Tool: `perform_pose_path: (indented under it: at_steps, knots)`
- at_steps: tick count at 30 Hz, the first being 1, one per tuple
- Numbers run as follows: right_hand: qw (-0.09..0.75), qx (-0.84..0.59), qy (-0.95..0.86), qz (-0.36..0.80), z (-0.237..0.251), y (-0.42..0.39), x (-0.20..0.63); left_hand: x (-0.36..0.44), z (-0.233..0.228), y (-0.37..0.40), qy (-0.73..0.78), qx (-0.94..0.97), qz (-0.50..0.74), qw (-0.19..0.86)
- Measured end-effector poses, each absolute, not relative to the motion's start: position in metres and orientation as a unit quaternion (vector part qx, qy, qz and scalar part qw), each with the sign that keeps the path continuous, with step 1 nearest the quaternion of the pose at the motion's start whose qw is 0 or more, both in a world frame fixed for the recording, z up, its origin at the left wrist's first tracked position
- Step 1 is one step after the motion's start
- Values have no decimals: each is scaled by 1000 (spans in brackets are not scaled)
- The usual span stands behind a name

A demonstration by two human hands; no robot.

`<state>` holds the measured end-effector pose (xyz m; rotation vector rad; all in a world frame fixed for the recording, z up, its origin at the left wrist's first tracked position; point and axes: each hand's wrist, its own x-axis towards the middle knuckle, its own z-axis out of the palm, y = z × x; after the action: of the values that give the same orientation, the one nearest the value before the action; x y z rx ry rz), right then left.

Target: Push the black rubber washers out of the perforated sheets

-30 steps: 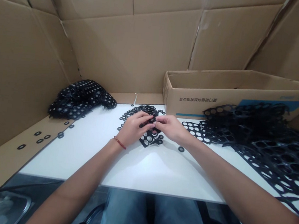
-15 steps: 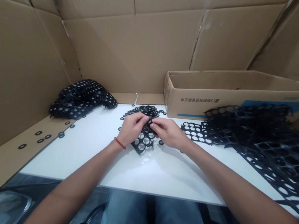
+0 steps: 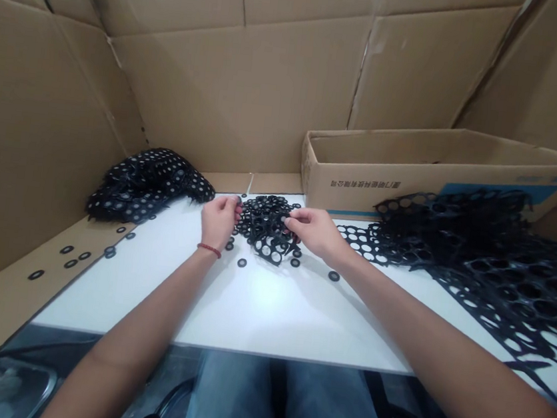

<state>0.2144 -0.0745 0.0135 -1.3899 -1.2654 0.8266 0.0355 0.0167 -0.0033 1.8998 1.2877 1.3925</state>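
Hands apart since before: left hand (image 3: 219, 218) loosely curled; right hand (image 3: 312, 230) fingers pinching punched sheet (image 3: 266, 233).

A small black rubber sheet (image 3: 269, 238), punched full of round holes so it reads as a web of joined rings, lies crumpled and partly lifted on the white bench (image 3: 257, 307) near its far edge, about midway along. Just behind it, touching, sits a flat heap of loose black rings (image 3: 265, 206) that reaches the bench's far edge. A few single rings lie flat on the bench just in front of the sheet, apart from one another.
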Motion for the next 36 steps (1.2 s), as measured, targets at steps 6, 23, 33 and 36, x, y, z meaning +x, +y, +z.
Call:
perform_pose_path:
  at_steps: [6, 23, 33, 36]
  knots:
    - [535, -566, -486, 395, 11, -71, 221, 22, -2, 17, 452, 765, 454, 64]
    - [469, -493, -637, 363, 15, -83, 213, 54, 5, -28, 272, 822, 422, 269]
    - [452, -495, -674, 310, 5, -82, 209, 65, -2, -27, 372, 718, 456, 371]
    - [453, -491, -681, 300, 5, -84, 207, 65, -3, -24, 393, 696, 465, 381]
